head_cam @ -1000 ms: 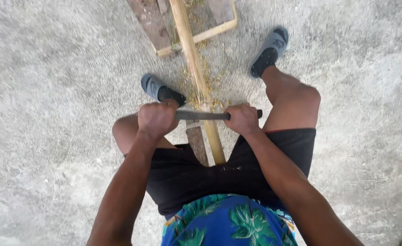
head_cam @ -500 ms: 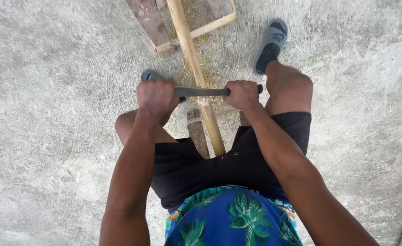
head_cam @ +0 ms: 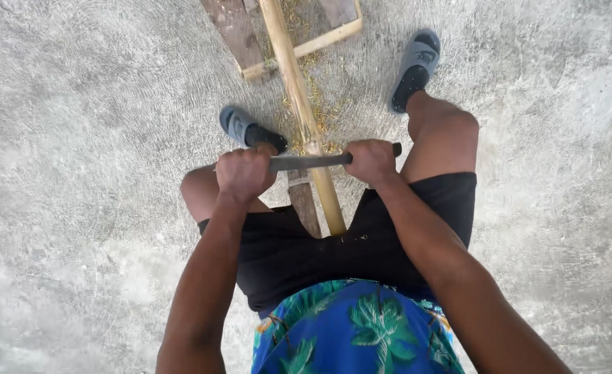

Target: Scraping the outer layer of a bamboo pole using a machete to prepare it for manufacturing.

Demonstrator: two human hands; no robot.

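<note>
- Head view, looking straight down: a person sits astride a long bamboo pole (head_cam: 304, 118) that runs away from the body across a grey concrete floor (head_cam: 77, 173).
- The left hand (head_cam: 245, 173) is closed in a fist, fingers (head_cam: 240, 161) wrapped around one end of a dark metal blade (head_cam: 311, 161).
- The right hand (head_cam: 370, 161) is also closed, its fingers gripping the other end of the blade, where a short dark handle tip pokes out just past the knuckles.
- The blade lies crosswise between the two sets of fingers and rests on top of the bamboo pole, touching it roughly midway between the hands.
- Beyond the fingers, the pole passes over a rough wooden frame (head_cam: 250, 41) of planks and a thinner bamboo crosspiece, near the top edge.
- Pale shavings (head_cam: 320, 104) are scattered on the floor beside the pole, just ahead of the fingers.
- A narrow wooden plank (head_cam: 304, 208) lies beside the pole on the body side of the fingers, between the thighs.
- Grey slide sandals are on both feet: the left sandal (head_cam: 243, 128) just ahead of the left fingers, the right sandal (head_cam: 415, 66) farther out past the right fingers.
- The person wears black shorts (head_cam: 299, 256) and a blue shirt with a green palm-leaf print (head_cam: 354, 325).
</note>
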